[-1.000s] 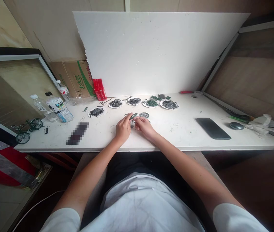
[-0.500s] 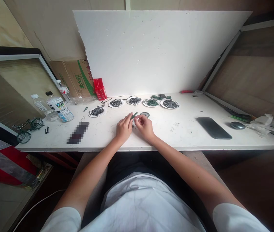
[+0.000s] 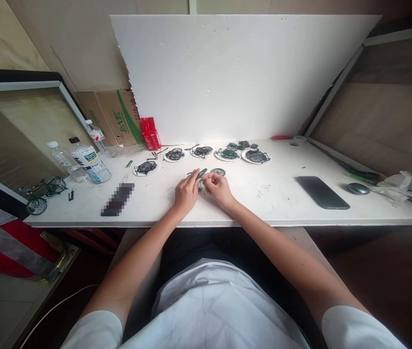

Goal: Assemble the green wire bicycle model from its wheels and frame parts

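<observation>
My left hand (image 3: 187, 193) is closed on a small dark green model bicycle part (image 3: 201, 173), which sticks out past the fingertips. Close beside it, my right hand (image 3: 218, 191) is pinched at the part's right end; whatever lies between those fingertips is too small to make out. Just beyond my right hand a small spoked wheel (image 3: 219, 171) lies on the white table (image 3: 264, 198). Farther back are several white plates of small pieces, among them a plate of green parts (image 3: 227, 154) and a plate of black parts (image 3: 255, 156).
A green model bicycle (image 3: 43, 195) stands at the table's left end, near plastic bottles (image 3: 91, 162). Toward the back are a red box (image 3: 150, 133) and a cardboard box (image 3: 113, 116). A phone (image 3: 322, 192), a mouse (image 3: 357, 188) and crumpled tissue (image 3: 398, 186) lie on the right.
My right hand's fingers have shifted slightly at the part. My left hand stays in almost the same place, with the green part still in it.
</observation>
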Demonstrator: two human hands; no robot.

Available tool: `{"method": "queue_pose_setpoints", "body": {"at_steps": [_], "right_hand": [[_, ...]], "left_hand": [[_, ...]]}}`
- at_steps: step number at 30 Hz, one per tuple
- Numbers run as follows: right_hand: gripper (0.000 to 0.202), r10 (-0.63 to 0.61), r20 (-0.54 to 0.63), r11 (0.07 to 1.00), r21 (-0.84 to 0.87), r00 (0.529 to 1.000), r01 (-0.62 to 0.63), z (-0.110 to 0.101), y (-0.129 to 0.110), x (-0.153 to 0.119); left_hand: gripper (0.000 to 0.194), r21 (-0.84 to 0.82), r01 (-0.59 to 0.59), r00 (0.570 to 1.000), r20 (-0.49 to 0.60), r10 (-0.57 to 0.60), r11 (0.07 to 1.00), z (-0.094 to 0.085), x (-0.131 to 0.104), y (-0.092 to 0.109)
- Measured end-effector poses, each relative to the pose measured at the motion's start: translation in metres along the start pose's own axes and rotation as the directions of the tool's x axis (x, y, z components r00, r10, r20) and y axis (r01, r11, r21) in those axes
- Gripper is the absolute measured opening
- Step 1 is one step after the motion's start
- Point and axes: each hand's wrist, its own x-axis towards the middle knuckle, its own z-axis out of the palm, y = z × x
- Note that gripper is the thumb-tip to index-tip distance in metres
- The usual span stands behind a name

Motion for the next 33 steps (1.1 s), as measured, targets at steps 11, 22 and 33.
{"method": "queue_pose_setpoints", "body": {"at_steps": [11, 22, 33], "right_hand": [[0.056, 0.004, 0.000, 0.999, -0.032, 1.000, -0.004, 0.0000, 0.0009, -0.0006], [0.059, 0.035, 0.057, 0.998, 0.042, 0.998, -0.037, -0.0013, -0.0029, 0.0001], [0.056, 0.109, 0.066, 0.985, 0.124, 0.992, -0.117, 0.0002, -0.0070, -0.0017]], "left_hand": [[0.046, -0.035, 0.024, 1.000, -0.005, -0.024, 0.999, 0.0000, 0.0004, 0.0007], [0.046, -0.022, -0.006, 1.000, -0.003, 0.006, 1.000, 0.0005, -0.0007, -0.0018], [0.042, -0.061, 0.026, 0.999, -0.023, -0.027, 0.998, -0.0027, 0.0014, 0.0026]]}}
